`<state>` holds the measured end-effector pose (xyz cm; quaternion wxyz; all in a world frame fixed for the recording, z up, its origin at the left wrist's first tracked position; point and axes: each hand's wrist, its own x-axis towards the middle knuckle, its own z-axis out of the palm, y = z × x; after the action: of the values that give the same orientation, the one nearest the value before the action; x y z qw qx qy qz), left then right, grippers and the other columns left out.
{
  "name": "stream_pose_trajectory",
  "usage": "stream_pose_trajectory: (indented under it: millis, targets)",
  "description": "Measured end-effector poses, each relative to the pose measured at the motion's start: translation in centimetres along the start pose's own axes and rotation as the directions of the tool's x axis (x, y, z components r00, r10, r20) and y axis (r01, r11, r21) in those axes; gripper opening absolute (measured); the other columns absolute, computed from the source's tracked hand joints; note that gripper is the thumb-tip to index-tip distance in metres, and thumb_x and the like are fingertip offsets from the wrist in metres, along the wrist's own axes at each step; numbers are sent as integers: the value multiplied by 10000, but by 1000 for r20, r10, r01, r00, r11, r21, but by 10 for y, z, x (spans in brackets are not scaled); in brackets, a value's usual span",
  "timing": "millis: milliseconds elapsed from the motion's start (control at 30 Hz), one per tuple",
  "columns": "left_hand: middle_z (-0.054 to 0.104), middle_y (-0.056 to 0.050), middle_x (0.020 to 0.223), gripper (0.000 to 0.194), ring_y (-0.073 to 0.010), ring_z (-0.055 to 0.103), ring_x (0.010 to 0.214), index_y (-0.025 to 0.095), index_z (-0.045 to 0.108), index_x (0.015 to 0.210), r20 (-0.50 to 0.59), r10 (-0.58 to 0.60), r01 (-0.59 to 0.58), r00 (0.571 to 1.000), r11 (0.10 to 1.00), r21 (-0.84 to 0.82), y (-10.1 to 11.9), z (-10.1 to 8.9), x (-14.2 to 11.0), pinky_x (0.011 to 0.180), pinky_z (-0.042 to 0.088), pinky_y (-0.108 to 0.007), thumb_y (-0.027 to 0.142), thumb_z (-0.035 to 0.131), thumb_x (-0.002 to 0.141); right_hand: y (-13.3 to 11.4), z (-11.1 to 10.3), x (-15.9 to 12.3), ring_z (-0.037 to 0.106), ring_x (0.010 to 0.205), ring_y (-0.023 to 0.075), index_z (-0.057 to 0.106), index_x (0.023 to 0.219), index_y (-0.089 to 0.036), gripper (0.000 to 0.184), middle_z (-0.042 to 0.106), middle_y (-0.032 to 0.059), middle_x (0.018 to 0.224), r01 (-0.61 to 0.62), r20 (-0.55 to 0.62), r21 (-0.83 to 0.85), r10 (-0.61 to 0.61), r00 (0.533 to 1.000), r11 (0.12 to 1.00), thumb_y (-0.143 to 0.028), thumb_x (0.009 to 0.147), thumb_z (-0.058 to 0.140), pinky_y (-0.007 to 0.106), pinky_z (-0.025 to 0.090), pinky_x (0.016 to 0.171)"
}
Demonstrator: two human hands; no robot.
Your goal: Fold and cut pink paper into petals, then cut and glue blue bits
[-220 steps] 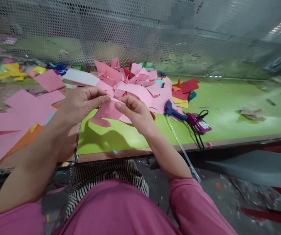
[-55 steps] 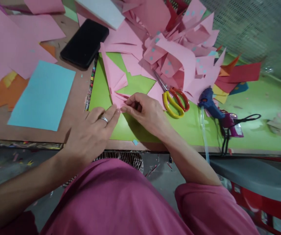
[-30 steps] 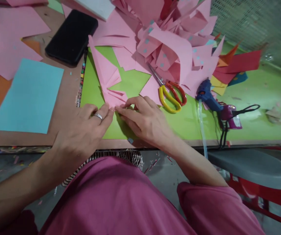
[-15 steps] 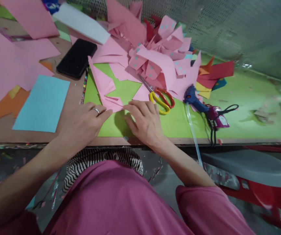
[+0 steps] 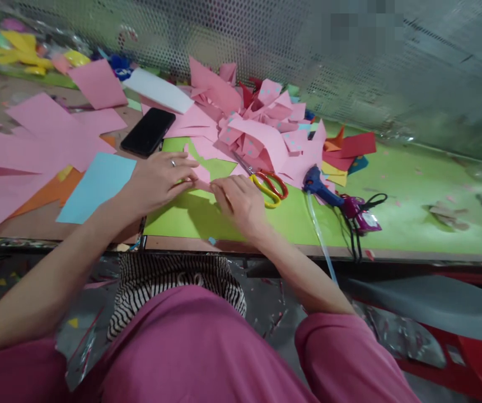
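"Our left hand (image 5: 160,178) has shifted farther in the head view, over the folded pink paper (image 5: 201,172); its wrist now overlaps the blue sheet (image 5: 98,187)."

"Do we have that paper gripped?"

"We can't tell. Left fingers are spread across it; our right hand (image 5: 242,204) has bent fingers at its right edge, but any pinch is hidden."

"Why from both sides?"

"Presumably we're steadying it, above the left part of the green surface (image 5: 182,223)."

"And the scissors (image 5: 268,188)?"

"Just right of our hand, handles nearer us, the glue gun (image 5: 323,191) farther right: probably reachable without crowding us. Our phone (image 5: 148,131) lies far left, likely kept clear."
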<state>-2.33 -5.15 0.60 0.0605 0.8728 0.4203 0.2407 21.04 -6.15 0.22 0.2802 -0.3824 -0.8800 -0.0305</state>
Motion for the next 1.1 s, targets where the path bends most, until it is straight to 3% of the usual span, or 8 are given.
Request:
stream_pose_trajectory:
  millis: [100,233,367,567,700,867,1000,1100]
  targets:
    - [766,-67,1037,441,-241,672,1045,193,743,1053,25,-40,43,999,991,-125,14,-25,16,952,501,-384,482,413,1007,0,-26,13,596,808,152,679,998,-182,285,695,38,877,-124,3,351,132,991,928,-340,1055,449,300,438,722]
    - [746,-40,950,468,-201,656,894,202,747,987,71,-24,40,997,973,-228,32,-52,35,815,485,-306,523,406,979,3,-53,31,562,731,109,685,913,-181,421,632,-7,787,-240,113,641,220,969,729,-523,1028,467,259,426,672]
    - [710,-28,858,465,-191,623,788,196,740,940,136,-76,104,988,972,-213,39,-62,51,741,443,-295,557,447,930,12,-52,37,431,613,83,678,840,-169,442,534,-43,678,-305,162,690,271,949,656,-608,890,659,250,319,562]
    - [641,11,719,376,-158,564,709,200,727,819,257,-211,263,943,947,-186,35,-63,67,680,388,-272,540,566,818,27,-39,34,461,627,85,688,842,-170,331,561,-44,674,-356,182,762,348,920,542,-499,863,714,247,341,584]
    - [626,7,693,364,-147,546,687,192,711,776,304,-247,315,920,927,-202,33,-51,73,651,373,-264,527,572,804,36,-30,31,417,582,79,659,758,-177,315,518,-61,609,-389,220,751,353,909,534,-470,854,723,253,299,556]
    - [677,1,680,373,-138,569,631,194,738,777,384,-275,365,881,913,-184,15,-31,77,586,386,-242,539,597,793,51,-12,26,479,607,83,654,714,-182,309,575,-49,628,-478,313,745,389,866,465,-450,848,726,256,357,604]
    - [794,-40,883,382,-185,687,765,216,763,981,384,-195,283,902,940,-188,-16,-39,62,624,495,-264,540,645,817,61,-7,23,492,619,84,665,725,-190,296,586,-44,656,-476,314,787,409,857,393,-454,831,745,262,386,631]
    - [788,-119,1063,573,-211,708,865,163,640,1277,295,-395,467,870,852,-237,-34,-54,40,657,563,-317,558,650,862,63,-6,23,497,636,86,653,716,-197,313,581,-46,666,-426,255,834,440,861,350,-475,799,769,264,409,656]
